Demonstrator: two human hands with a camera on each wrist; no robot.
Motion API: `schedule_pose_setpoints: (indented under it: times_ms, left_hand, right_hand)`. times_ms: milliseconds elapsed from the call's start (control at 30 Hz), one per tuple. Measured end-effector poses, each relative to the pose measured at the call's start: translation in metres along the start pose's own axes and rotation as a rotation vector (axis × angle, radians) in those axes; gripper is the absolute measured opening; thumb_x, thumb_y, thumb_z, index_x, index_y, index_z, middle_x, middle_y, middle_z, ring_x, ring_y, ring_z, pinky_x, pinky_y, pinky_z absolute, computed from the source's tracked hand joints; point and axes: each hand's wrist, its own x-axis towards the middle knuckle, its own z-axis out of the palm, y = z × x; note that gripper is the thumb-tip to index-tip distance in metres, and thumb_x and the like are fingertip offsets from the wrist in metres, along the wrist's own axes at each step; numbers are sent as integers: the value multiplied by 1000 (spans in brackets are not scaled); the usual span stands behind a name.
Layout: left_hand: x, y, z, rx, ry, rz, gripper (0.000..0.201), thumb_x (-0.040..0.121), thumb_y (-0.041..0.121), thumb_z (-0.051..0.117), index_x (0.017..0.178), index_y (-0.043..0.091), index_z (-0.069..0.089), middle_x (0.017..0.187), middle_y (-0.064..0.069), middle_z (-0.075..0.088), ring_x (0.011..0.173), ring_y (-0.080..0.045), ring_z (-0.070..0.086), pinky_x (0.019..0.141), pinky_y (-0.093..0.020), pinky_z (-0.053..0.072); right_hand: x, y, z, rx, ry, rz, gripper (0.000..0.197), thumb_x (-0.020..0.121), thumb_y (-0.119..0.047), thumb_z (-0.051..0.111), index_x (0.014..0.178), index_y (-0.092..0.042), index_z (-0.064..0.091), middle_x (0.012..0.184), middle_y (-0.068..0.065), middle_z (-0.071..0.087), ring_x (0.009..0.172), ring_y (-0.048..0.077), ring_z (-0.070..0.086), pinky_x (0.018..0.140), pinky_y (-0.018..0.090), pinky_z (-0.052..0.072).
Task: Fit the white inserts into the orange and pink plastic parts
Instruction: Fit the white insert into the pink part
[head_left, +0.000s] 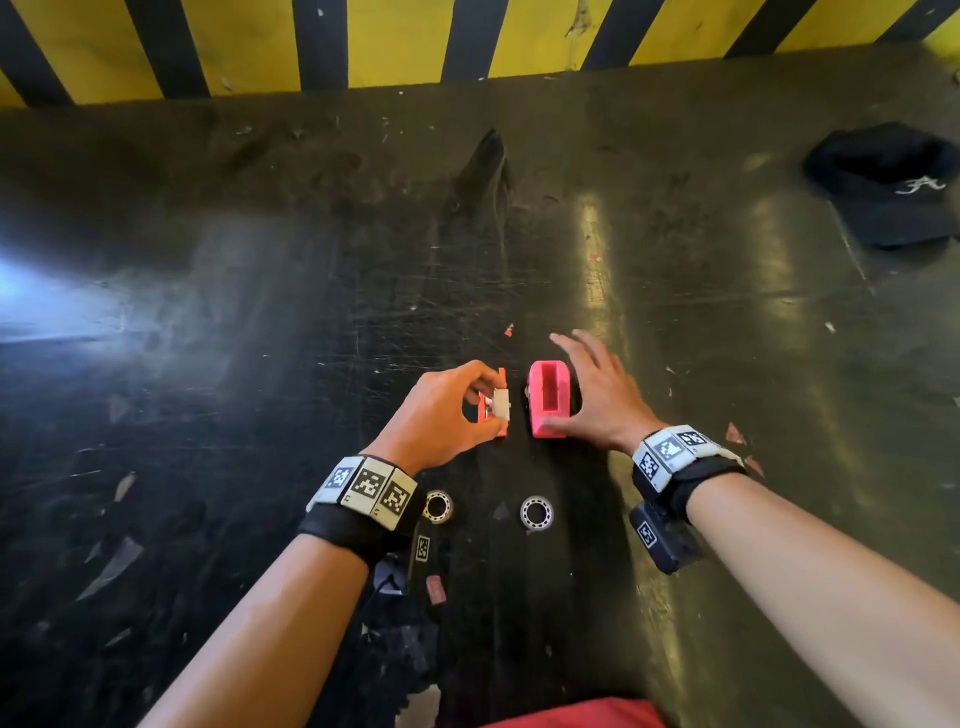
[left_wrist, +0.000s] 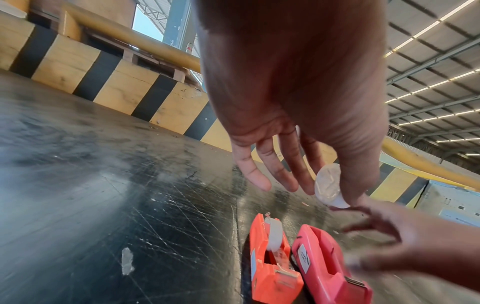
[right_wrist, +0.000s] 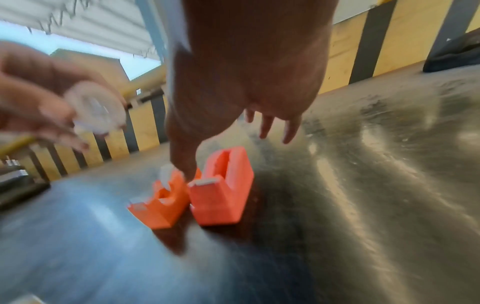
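In the head view my left hand pinches a round white insert just above the orange part. The left wrist view shows that insert between thumb and forefinger, lifted off the floor. Another white insert sits in the slot of the orange part. The pink part stands right beside it with its slot bare. My right hand lies spread along the pink part's right side, its thumb touching the near end. In the blurred right wrist view both parts stand side by side.
Two metal-looking rings lie on the dark scratched floor near my wrists. A black cap lies far right. A yellow and black striped barrier runs along the back. Small red scraps lie around.
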Motion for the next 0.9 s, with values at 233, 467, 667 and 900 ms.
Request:
schedule_pose_setpoints:
  times_ms: [233, 467, 667, 900]
  left_hand:
    - [-12, 0, 7, -17, 26, 8, 45, 80, 24, 88, 121, 21, 68, 104, 14, 69, 93, -7, 71, 77, -5, 51]
    - [-25, 4, 7, -17, 38, 23, 46, 81, 26, 87, 122, 22, 67, 111, 9, 72, 96, -7, 71, 86, -23, 59]
    - [-30, 6, 8, -44, 43, 22, 45, 81, 23, 87, 121, 20, 68, 108, 8, 73, 91, -7, 72, 82, -17, 58]
    - [-29, 6, 11, -19, 25, 8, 46, 80, 25, 87, 122, 22, 68, 105, 12, 70, 90, -4, 70, 78, -13, 55]
  right_hand:
    - [-23, -34, -19, 391, 29, -127, 9, 84, -30, 86, 91, -25, 83, 113, -7, 67, 105, 9, 62, 87, 16, 44]
    - [-36, -46, -12, 470, -81, -134, 15, 84, -28, 86, 94, -17, 84, 106, -14, 68, 111, 7, 59, 83, 15, 41]
    - [-38, -47, -8, 530, -105, -145, 8, 85, -22, 85, 90, -18, 82, 105, -15, 68, 107, 9, 64, 83, 7, 41]
    - [-37, -41, -7, 492, -148, -162, 9, 88, -24, 82, 90, -15, 82, 103, -17, 68, 99, 0, 62, 80, 5, 41]
